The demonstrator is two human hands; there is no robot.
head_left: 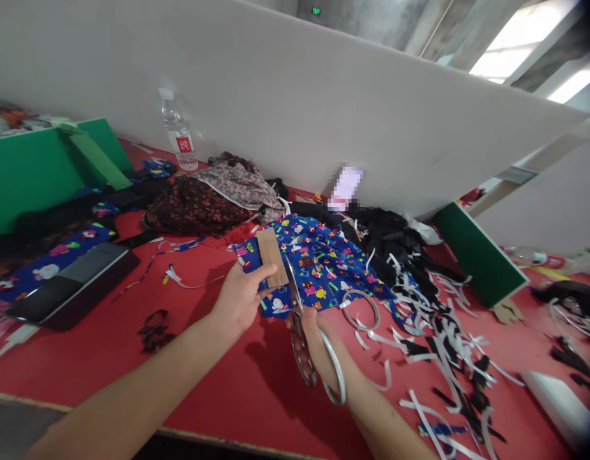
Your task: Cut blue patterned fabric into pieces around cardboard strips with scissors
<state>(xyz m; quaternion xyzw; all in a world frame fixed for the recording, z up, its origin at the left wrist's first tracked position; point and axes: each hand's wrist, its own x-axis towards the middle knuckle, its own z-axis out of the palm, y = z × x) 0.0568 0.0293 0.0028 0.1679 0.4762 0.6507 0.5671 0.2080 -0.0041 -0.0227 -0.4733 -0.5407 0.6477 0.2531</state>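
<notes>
Tan card [265, 246], one: flat strip, upon the near-left part of the cloth; centre of the clock for all bearings below.

Blue printed cloth [324, 255], one: under the card and spreading toward 3 o'clock, rumpled, on the red counter [199, 377].

Left hand [240, 294], at 7 o'clock: fingers clamped on the card's near end, thumb on top, apparently pinching cloth beneath.

Scissors [295, 291], one pair, metal: at 4 o'clock, blades pointing away from the wearer, alongside the card's right edge.

Right hand [317, 335], at 5 o'clock: fingers closed around the scissors' handles.

Condition: judged as partway at most. Card placed, cloth pinned, blades brought to the edge. No separated blue piece is seen beside the card; the broad part toward 3 o'clock looks whole and uncut. Whether the blades have bitten into the cloth cannot be told, the contact being small and blurred.

Surroundings: loose white strips [451, 358], many, at 4 o'clock; pale ring [345, 305], 4 o'clock; black fabric heap [391, 233], 3 o'clock; floral fabric [194, 207], 10 o'clock; water bottle [181, 140], between 10 and 11 o'clock.
</notes>
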